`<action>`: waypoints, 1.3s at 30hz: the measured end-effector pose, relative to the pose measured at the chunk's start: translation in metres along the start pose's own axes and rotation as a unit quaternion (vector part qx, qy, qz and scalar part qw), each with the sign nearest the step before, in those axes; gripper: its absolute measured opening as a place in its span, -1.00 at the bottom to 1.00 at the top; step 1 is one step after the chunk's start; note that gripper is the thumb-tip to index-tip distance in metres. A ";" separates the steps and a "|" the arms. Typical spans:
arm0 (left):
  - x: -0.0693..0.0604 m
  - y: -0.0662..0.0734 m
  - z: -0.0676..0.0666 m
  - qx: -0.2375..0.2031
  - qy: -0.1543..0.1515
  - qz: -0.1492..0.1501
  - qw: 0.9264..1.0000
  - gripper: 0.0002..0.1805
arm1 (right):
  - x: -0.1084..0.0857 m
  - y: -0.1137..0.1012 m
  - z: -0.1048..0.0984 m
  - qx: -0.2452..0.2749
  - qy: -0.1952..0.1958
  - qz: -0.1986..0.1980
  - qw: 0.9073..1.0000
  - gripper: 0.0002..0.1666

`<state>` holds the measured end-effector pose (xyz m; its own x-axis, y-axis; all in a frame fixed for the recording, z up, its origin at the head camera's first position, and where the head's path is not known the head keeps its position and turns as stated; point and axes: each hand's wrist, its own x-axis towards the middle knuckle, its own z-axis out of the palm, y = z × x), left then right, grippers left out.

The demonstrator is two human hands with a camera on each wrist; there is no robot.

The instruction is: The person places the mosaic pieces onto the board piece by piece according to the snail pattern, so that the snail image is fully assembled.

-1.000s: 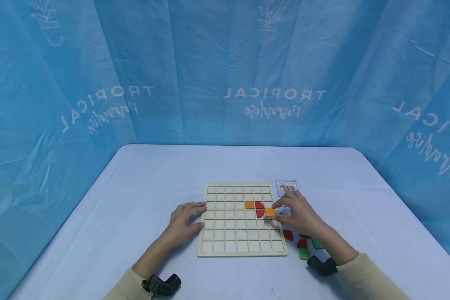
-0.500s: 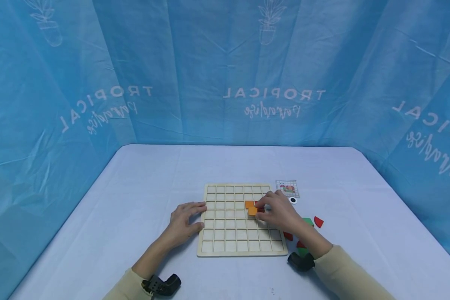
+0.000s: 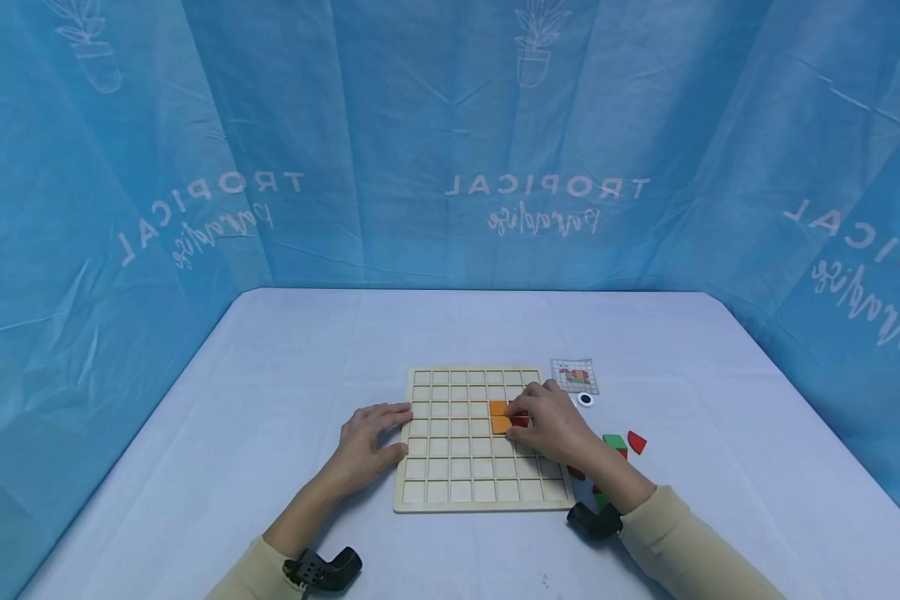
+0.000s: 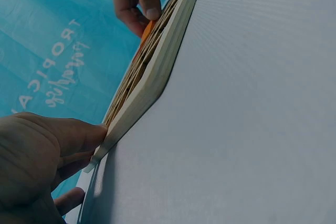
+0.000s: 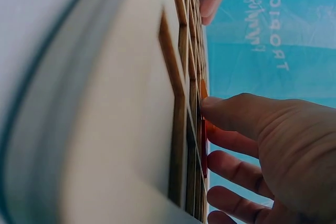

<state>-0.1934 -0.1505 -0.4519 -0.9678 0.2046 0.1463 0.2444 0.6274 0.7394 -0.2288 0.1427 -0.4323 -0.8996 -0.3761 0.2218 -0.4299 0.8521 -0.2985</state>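
Observation:
A pale wooden grid board (image 3: 471, 507) lies on the table. My left hand (image 3: 363, 440) rests against its left edge, thumb and fingertips touching the rim and fingers fairly straight. Over the right half of the board, my right hand (image 3: 553, 425) pinches an orange square tile (image 3: 499, 425) between thumb and fingers, at a grid cell. Directly behind that cell sits another orange tile (image 3: 497, 408). Red quarter-round pieces (image 3: 520, 422) lie to the right, partly hidden under my right hand. In the left wrist view, the pinched orange tile (image 4: 147, 31) meets the grid.
Beyond the board's right side lie a printed pattern card (image 3: 573, 377) and a round black-and-white eye piece (image 3: 585, 400). Loose green (image 3: 613, 440) and red (image 3: 637, 442) pieces lie near my right forearm, some hidden by it. Blue printed cloth (image 3: 450, 225) surrounds the table.
My right hand has carried the orange tile leftward over the red pieces, then lowered it into the cell in front of the other orange tile. My left hand has stayed still.

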 end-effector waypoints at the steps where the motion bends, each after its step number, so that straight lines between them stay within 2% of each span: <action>1: 0.000 0.000 0.000 0.000 -0.001 0.000 1.000 -0.50 | 0.000 0.000 0.000 0.000 0.000 0.001 1.000 -0.75; 20: 0.002 -0.002 -0.002 0.001 -0.011 0.006 1.000 -0.50 | 0.000 -0.001 -0.002 0.009 -0.006 0.003 1.000 -0.71; 25: 0.002 -0.001 -0.002 -0.002 -0.012 0.005 1.000 -0.50 | -0.002 0.004 -0.012 0.033 -0.001 0.010 0.999 -0.70; 30: 0.001 -0.001 -0.002 -0.002 -0.013 0.005 1.000 -0.49 | -0.014 0.025 -0.033 0.046 0.006 0.037 0.998 -0.65; 39: 0.002 0.000 -0.001 0.001 -0.008 -0.004 1.000 -0.50 | -0.052 0.080 -0.062 0.055 -0.016 0.136 0.989 -0.56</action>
<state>-0.1950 -0.1514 -0.4510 -0.9686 0.2119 0.1302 0.2373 0.6304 0.7391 -0.2116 0.2524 -0.4104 -0.9845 -0.1502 0.0907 -0.1750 0.8794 -0.4427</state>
